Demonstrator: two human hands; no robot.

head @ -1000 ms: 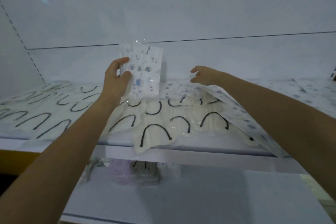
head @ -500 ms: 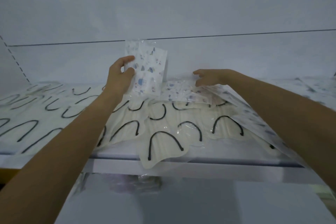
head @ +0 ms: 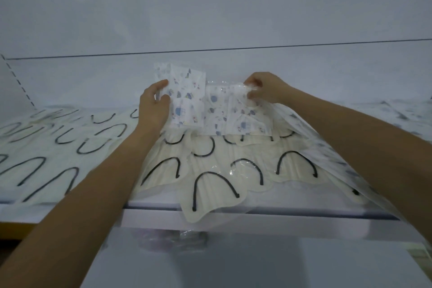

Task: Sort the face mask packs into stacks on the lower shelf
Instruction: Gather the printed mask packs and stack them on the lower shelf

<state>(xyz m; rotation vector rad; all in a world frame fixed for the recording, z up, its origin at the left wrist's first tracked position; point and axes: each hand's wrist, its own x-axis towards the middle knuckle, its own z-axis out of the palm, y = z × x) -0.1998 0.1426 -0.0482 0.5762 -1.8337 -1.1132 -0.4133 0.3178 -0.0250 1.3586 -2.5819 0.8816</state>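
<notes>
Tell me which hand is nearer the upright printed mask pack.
Left. The left hand grips the upright pack by its left edge; the right hand pinches a second printed pack beside it.

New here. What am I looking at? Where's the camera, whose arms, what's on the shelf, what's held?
No robot: a person's two bare arms, filmed by one wide-angle camera on their head, looking forward and down. Cream masks with black ear loops lie across the upper shelf. The left hand holds a printed mask pack upright; the right hand pinches the wrapper of a second printed pack beside it. A few packs lie on the lower shelf, too blurred to describe.
</notes>
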